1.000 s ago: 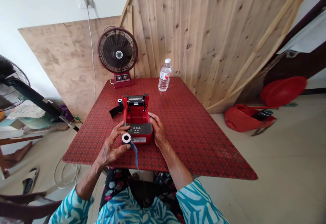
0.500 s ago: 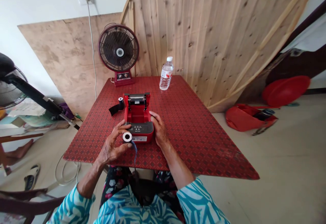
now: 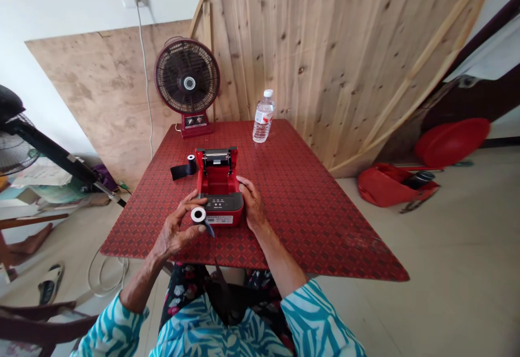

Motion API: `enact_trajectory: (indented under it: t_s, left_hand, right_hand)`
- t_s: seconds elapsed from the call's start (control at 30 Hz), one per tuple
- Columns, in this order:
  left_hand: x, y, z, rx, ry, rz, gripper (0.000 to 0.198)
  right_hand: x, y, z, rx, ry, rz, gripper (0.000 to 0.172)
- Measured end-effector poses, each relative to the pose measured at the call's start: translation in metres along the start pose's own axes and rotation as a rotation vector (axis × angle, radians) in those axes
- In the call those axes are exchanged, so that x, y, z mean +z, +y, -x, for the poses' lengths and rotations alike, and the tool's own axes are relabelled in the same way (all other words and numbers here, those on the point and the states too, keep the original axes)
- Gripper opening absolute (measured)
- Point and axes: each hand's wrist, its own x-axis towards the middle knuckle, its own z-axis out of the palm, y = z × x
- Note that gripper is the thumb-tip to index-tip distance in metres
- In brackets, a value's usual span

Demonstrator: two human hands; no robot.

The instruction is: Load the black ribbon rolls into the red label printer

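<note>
The left hand (image 3: 174, 233) pinches a small white roll (image 3: 198, 214) between thumb and fingertips, holding it just above the desk (image 3: 309, 211) at the front left corner of a red printer (image 3: 219, 192). A dark strip (image 3: 209, 230) hangs from the roll towards the person's lap. The right hand (image 3: 252, 205) lies against the printer's right side, fingers straight and close together, touching the casing without closing around it. The printer stands near the front edge of the desk with its lid tipped open towards the back, so the red bay inside shows. Just beside its back left corner lies a second roll (image 3: 190, 158) with a black strip curling out to the left. At the far end stand a fan (image 3: 187, 83) and a water bottle (image 3: 263, 116), well apart from the hands.
</note>
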Motion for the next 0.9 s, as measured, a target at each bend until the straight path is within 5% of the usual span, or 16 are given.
enact_trajectory:
  t_s: [0.17, 0.33, 0.5, 0.6, 0.73, 0.9]
  left_hand:
    - [-0.010, 0.013, 0.014, -0.097, 0.133, 0.180, 0.037]
    - [-0.016, 0.014, 0.027, -0.415, 0.250, 0.580, 0.053]
    - [-0.010, 0.016, 0.021, -0.433, 0.228, 0.668, 0.044]
    - [-0.016, 0.030, 0.004, -0.371, 0.178, 0.563, 0.047]
    - [-0.036, 0.046, -0.047, -0.209, -0.011, 0.182, 0.056]
    - [-0.036, 0.034, -0.112, -0.103, -0.314, -0.365, 0.042]
  right_hand:
    - [-0.002, 0.003, -0.001, -0.030, -0.003, 0.017, 0.034]
    - [-0.004, 0.004, -0.001, -0.036, -0.017, 0.014, 0.036]
    - [-0.004, 0.003, -0.001, -0.037, -0.017, 0.012, 0.035]
    - [-0.002, 0.002, 0.000, -0.031, -0.005, 0.005, 0.036]
    - [-0.001, 0.002, 0.001, -0.008, 0.009, -0.005, 0.037]
    - [-0.001, 0.000, 0.001, -0.012, -0.015, 0.013, 0.036]
